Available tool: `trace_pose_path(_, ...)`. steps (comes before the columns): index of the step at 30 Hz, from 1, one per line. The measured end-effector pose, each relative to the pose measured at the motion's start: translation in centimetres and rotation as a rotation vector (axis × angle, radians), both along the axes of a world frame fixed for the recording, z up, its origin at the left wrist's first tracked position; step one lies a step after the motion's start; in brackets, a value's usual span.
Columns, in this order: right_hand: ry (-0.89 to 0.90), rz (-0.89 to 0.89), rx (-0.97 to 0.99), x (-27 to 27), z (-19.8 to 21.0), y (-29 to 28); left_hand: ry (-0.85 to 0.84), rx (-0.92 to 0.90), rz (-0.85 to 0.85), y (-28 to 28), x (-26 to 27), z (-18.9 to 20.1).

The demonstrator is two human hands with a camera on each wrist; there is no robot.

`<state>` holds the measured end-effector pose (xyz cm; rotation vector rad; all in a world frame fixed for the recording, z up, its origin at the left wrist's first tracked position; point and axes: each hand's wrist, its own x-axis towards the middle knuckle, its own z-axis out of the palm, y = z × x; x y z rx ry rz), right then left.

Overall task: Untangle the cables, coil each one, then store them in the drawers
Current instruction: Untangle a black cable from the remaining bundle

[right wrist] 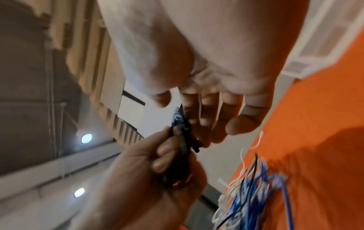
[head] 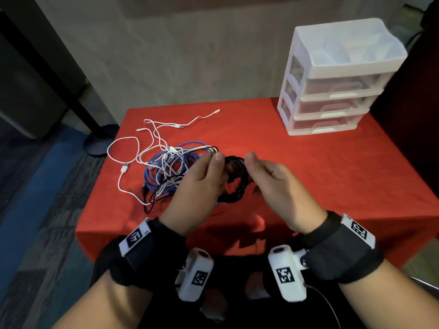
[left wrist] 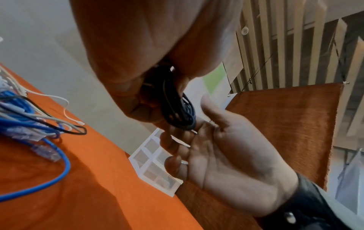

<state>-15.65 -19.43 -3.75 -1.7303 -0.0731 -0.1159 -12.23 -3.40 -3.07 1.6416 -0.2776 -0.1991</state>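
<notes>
A black cable wound into a coil hangs above the red table, and my left hand grips it on its left side. In the left wrist view the coil sits between my thumb and curled fingers. My right hand is just right of the coil, palm toward it, with its thumb apart. Its nearly straight fingers touch the coil without closing round it. A tangle of blue, white and thin black cables lies on the table left of my hands.
A white plastic drawer unit with three shut drawers and an open top tray stands at the table's back right. Loose white cable loops trail toward the table's left edge. Bare red cloth lies between my hands and the drawers.
</notes>
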Motion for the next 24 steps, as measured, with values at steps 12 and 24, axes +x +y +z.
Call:
trace_pose_path(12,-0.108,-0.057,-0.066,0.2,-1.7,1.1,0.040,0.002,0.052,0.0,-0.1,-0.4)
trace_pose_path(24,-0.308,-0.112,-0.275,0.0,-2.3,1.6,0.167,-0.014,0.080,0.5,-0.1,0.2)
